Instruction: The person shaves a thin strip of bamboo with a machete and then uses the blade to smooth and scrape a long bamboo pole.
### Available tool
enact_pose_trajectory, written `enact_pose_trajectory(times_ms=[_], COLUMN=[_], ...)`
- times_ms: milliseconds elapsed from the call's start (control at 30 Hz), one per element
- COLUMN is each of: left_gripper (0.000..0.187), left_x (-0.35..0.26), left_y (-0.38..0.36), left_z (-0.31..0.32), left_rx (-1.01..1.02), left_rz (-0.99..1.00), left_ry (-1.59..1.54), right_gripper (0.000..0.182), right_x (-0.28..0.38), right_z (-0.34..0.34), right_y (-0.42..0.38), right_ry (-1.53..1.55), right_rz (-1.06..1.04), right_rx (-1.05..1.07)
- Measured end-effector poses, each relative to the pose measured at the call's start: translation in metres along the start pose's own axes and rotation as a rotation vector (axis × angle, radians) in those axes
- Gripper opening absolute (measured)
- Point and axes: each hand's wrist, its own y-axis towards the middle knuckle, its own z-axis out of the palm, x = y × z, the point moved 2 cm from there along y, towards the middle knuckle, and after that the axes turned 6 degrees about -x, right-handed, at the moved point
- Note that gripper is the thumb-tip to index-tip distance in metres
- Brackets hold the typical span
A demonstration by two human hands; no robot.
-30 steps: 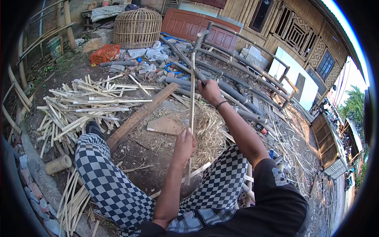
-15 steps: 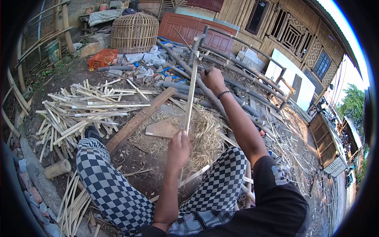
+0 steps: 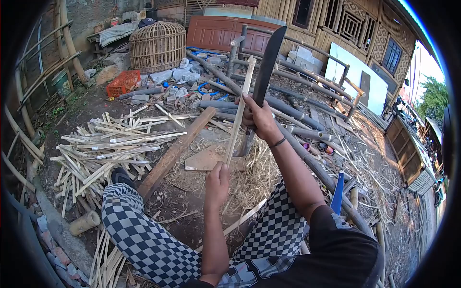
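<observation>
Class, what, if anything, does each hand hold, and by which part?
The right hand holds a knife by its handle; the left hand grips a strip below its middle.

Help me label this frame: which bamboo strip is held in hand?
The bamboo strip slanting up from the left hand, beside the machete; the heaped strips at the picture's left lie unheld.

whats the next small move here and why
Probably tip the knife down and lay its blade against the strip, beyond the left hand: that hand already grips the strip, while the right hand holds the knife with its blade pointing up beside it.
</observation>
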Motion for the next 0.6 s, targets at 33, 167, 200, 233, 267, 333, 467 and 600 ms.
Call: enact_pose_trajectory(times_ms=[33,167,200,233,267,333,467,600], left_gripper=[0.032,0.031,0.033,0.033,0.037,0.048,0.052,0.037], left_x=[0.001,0.009,0.006,0.004,0.001,-0.023,-0.060,-0.103], left_y=[0.001,0.007,0.010,0.018,0.029,0.052,0.100,0.127], left_z=[-0.002,-0.005,-0.006,-0.006,-0.006,-0.008,-0.009,-0.013], left_rx=[0.003,0.103,0.080,0.080,0.050,0.050,0.051,0.020], left_rz=[-0.001,-0.033,0.019,0.023,0.040,0.090,0.218,0.269], left_ry=[0.005,0.074,0.099,0.106,-0.029,-0.174,-0.246,-0.379], right_gripper=[0.030,0.025,0.025,0.025,0.026,0.026,0.027,0.029], right_x=[0.003,-0.011,-0.009,-0.009,-0.011,-0.004,-0.011,-0.019], right_z=[0.001,-0.001,0.002,0.004,0.006,0.012,0.018,0.022], right_y=[-0.001,0.004,-0.002,-0.004,-0.005,-0.017,-0.019,-0.017], right_ry=[-0.065,-0.101,-0.080,-0.073,-0.088,-0.132,-0.176,-0.238], right_rz=[-0.057,-0.049,-0.005,-0.008,0.012,0.068,0.060,0.082], right_rx=[0.065,0.029,0.054,0.055,0.094,0.138,0.166,0.194])
